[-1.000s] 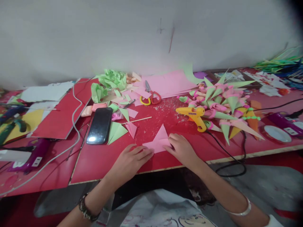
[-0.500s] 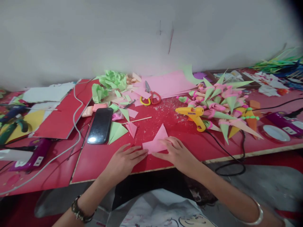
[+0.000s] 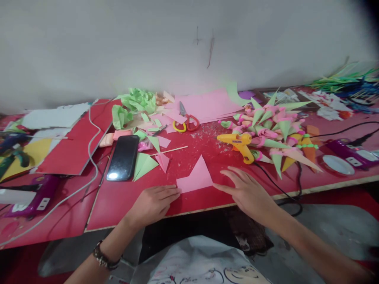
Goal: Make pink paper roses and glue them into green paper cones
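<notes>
A folded piece of pink paper point(image 3: 196, 178) with one pointed peak lies flat on the red tabletop near its front edge. My left hand point(image 3: 156, 200) rests at the paper's left end, fingers stretched out, the fingertips touching its lower left corner. On the other side, my right hand point(image 3: 243, 189) is open with fingers spread, its thumb tip at the paper's lower right corner. Left of the paper lie a small pink folded piece point(image 3: 162, 161) and a green paper piece point(image 3: 145, 165), with a thin wooden stick point(image 3: 173, 149) just behind.
A black phone point(image 3: 122, 157) lies to the left. Behind are scissors point(image 3: 187, 120), crumpled green paper point(image 3: 137, 101) and pink sheets point(image 3: 207, 103). To the right sit a yellow glue gun point(image 3: 239, 142) with a black cord, many paper cones point(image 3: 275, 126) and a white dish point(image 3: 337, 165).
My right hand has slid off the paper to the right and its fingers have spread. The pink paper now shows whole. The view has shifted slightly.
</notes>
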Tool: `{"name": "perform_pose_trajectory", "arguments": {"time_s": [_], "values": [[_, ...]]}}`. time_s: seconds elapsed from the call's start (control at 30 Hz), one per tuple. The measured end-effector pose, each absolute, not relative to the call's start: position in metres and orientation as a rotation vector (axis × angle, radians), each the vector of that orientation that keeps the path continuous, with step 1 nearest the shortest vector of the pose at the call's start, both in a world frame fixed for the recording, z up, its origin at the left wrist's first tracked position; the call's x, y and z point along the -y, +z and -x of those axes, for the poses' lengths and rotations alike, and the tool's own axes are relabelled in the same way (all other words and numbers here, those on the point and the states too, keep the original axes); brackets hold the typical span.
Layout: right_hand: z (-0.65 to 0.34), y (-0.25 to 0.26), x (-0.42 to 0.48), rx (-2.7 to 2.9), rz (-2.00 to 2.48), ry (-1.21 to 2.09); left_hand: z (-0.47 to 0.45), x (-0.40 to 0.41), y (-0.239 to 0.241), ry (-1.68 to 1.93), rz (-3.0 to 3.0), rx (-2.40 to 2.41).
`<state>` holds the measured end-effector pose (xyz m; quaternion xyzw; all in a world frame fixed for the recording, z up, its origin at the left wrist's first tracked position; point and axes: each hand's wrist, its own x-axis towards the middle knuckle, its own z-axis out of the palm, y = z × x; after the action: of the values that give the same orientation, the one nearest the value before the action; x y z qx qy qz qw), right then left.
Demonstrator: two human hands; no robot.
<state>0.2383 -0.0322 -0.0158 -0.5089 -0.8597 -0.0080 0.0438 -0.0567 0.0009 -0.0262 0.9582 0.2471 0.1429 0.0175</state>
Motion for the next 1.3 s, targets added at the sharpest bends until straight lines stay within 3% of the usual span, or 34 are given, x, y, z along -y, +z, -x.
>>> {"name": "perform_pose_trajectory", "arguments": {"time_s": [0.4,0.73,0.97,1.1,1.3], "values": [[-0.195,0.0,-0.001,2.506,1.273,0.445,0.053,0.005,-0.027,0.416,-2.758,-0.906],[-0.186,0.001,-0.009,2.582,1.163,0.572,0.027,0.003,-0.006,0.873,-2.662,-1.154],[-0.195,0.003,-0.018,2.512,1.122,0.328,-0.009,-0.005,-0.002,0.397,-2.888,-1.282],[-0.202,-0.008,-0.031,2.369,1.171,0.47,-0.015,-0.008,-0.013,0.33,-2.752,-1.565],[-0.2,-0.02,-0.042,1.993,1.307,0.794,-0.013,-0.011,-0.021,0.372,-2.682,-1.532]]}}
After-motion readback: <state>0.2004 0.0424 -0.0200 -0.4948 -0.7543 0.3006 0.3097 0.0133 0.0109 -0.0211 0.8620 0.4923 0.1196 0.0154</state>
